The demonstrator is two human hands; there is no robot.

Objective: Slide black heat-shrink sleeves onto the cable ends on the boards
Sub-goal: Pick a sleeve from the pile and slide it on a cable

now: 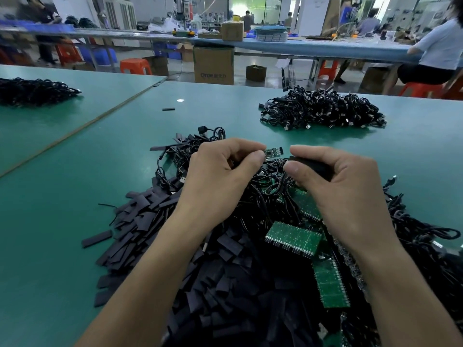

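Loose sleeves are lying heaped right under your forearms, within easy reach, with green panels and tangled cables beside them on the table. Your left grip is pinching a small board by one end, leaving the other end sticking out free toward the right. Your right grip is holding one sleeve between thumb and fingers, just beside that free end and not yet over it, probably lining up its mouth.
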